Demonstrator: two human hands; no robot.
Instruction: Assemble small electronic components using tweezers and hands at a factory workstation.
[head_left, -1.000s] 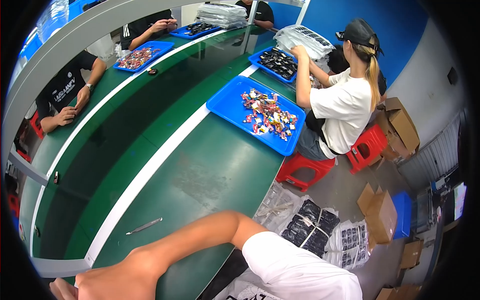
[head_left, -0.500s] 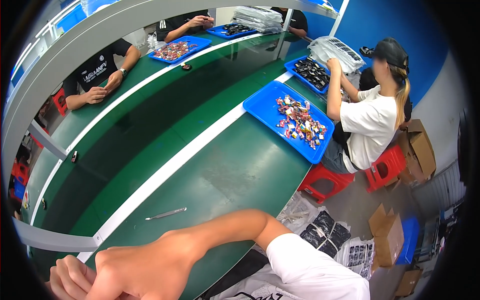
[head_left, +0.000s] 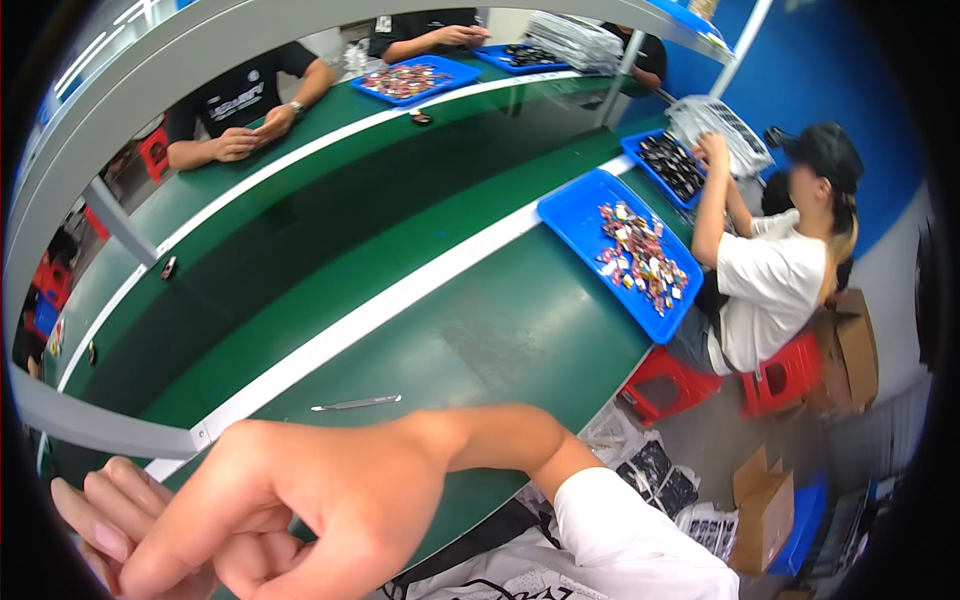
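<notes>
My right hand [head_left: 330, 505] reaches across from the lower right to the lower left edge. Its index finger and thumb are bent inward, and whatever they grip is hidden. Against its fingertips lie the curled fingers of my left hand [head_left: 112, 505], largely cut off by the dark rim. I cannot make out anything between the two hands. Beyond my right wrist, metal tweezers [head_left: 356, 404] lie flat on the green table [head_left: 450, 345], touched by neither hand.
A blue tray [head_left: 572, 212] of small colourful pieces stands at the table's right edge. Past it, a seated co-worker [head_left: 775, 275] reaches over a tray of black parts [head_left: 672, 165]. A grey frame post [head_left: 110, 415] crosses the left side. Others sit across the table.
The view has shifted, so the table and trays appear farther right. My right hand has turned, showing more of its thumb and index finger; the left fingers show more clearly. The tweezers remain lying there.
</notes>
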